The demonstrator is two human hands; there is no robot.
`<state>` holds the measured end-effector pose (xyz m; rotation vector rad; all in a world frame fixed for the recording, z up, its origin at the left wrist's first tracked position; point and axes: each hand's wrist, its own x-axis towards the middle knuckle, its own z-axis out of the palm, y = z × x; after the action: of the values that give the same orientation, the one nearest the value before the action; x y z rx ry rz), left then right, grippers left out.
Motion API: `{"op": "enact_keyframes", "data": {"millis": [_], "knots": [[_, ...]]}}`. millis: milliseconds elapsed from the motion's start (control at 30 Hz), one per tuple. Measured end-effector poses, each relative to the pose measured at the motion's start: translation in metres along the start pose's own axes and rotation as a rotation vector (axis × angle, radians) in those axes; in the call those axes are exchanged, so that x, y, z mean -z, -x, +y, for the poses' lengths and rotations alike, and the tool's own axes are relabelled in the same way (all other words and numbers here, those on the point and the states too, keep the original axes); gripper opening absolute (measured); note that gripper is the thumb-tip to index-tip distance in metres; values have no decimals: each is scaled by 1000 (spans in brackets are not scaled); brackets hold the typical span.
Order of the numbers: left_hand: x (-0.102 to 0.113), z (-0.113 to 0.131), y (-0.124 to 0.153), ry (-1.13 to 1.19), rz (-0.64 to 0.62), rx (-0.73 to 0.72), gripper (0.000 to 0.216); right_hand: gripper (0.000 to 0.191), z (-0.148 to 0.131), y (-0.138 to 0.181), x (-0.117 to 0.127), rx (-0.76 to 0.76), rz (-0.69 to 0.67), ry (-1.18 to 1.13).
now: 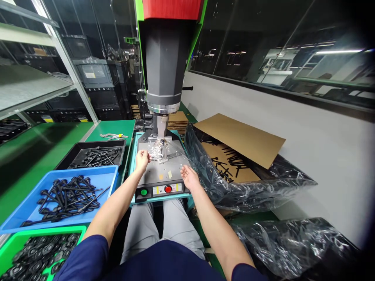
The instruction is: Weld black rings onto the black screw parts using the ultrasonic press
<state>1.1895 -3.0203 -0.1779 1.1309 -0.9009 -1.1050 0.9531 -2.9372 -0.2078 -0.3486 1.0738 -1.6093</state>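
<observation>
Both hands [142,160] [191,178] flank glinting clear plastic [158,150]; whether they grip anything, I cannot tell.

Your location is a factory-type workshop. Identify it by the tall bench machine [164,66] directly ahead of you, with its green button [143,192] and red button [168,189] on the near face; the blue tray [101,175] of loose black parts [66,197] at near left; the metal shelving [26,88] beyond it; and the stacked storage crates [95,74] at far left.
</observation>
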Motion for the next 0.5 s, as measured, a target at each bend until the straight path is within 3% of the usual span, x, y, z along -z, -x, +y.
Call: {"op": "enact_keyframes", "data": {"millis": [500], "knots": [[-6, 8, -11, 39, 22, 53, 10, 11, -1, -2, -17, -45, -7, -11]]}}
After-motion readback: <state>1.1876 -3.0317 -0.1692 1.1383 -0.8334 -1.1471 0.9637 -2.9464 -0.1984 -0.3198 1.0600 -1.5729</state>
